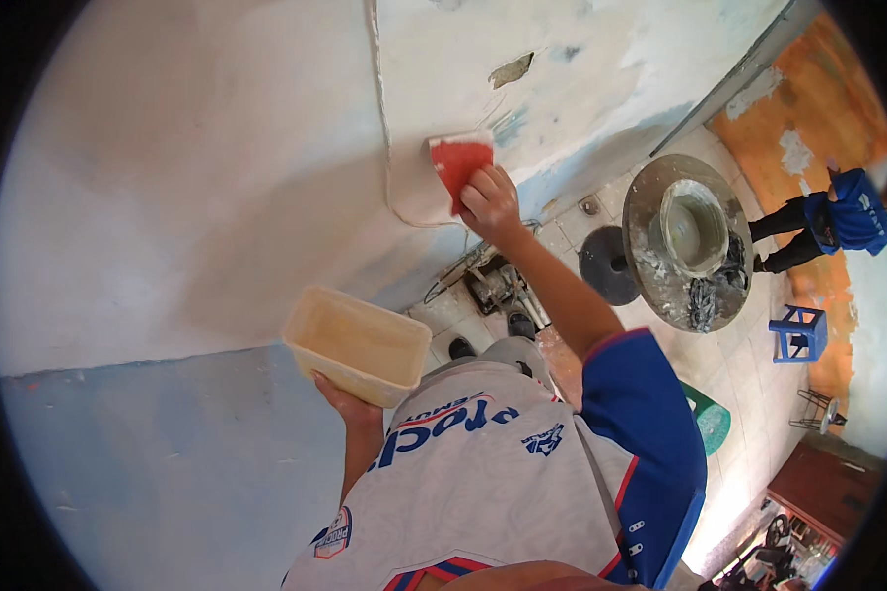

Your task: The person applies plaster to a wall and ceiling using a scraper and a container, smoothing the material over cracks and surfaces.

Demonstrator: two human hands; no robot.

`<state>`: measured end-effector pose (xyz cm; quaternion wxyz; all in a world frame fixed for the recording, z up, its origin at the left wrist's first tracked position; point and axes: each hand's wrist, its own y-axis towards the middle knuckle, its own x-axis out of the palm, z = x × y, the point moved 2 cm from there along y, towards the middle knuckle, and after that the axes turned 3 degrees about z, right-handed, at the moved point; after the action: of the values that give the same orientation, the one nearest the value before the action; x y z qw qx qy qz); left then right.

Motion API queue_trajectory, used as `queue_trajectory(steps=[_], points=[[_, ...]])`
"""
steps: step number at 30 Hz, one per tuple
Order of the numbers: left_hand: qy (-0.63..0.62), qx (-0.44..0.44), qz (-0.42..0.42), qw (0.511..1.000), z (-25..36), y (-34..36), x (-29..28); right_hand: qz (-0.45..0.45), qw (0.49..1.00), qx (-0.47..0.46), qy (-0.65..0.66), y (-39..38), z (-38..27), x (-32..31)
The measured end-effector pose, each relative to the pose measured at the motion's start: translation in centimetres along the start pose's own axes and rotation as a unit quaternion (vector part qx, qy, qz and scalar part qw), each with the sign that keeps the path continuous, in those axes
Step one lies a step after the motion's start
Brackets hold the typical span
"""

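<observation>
My right hand (491,205) grips a red scraper (460,163) with its pale edge against the white wall (187,167), right of a thin cable that runs down the wall. Above the scraper is a chipped patch (511,71) with bluish marks near it. My left hand (350,399) holds a cream rectangular plastic container (355,340) from underneath, in front of my body and near the pale blue lower part of the wall; pale residue coats its inside.
A round table (650,276) carries a white-coated bucket (698,229) and dark plastic. Beyond stands another person (848,212) in blue and black. Also right are a blue stool (798,335), a green object (710,424) and a brown cabinet (813,492). Equipment (498,286) lies by my feet.
</observation>
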<state>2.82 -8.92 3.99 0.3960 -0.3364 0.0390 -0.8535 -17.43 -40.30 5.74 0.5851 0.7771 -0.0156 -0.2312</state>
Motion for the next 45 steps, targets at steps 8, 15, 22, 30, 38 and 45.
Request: queue_trajectory(steps=[8, 15, 22, 30, 38, 45], points=[[-0.02, 0.004, -0.032, 0.999, -1.8, 0.8, -0.5, 0.204, 0.938, 0.227, -0.166, -0.3, 3.7, -5.1], [-0.016, -0.033, -0.003, 0.999, -2.8, 1.2, -0.1, 0.121, 0.968, 0.218, -0.029, 0.9, -2.7, 1.4], [0.006, -0.001, -0.041, 0.999, -1.6, 1.2, -0.7, 0.255, 0.907, 0.318, -0.109, 2.1, 3.0, -3.6], [-0.046, -0.011, -0.047, 0.998, -0.7, 2.3, -2.0, 0.149, 0.969, 0.19, -0.055, -0.6, -2.0, 1.5], [-0.05, -0.025, -0.062, 0.997, -0.1, 3.3, -4.2, 0.312, 0.9, 0.235, -0.192, 2.1, 2.8, -1.5], [-0.064, -0.038, -0.058, 0.996, -0.2, 3.8, -5.4, 0.171, 0.938, 0.278, -0.114, -0.8, -2.8, 6.4]])
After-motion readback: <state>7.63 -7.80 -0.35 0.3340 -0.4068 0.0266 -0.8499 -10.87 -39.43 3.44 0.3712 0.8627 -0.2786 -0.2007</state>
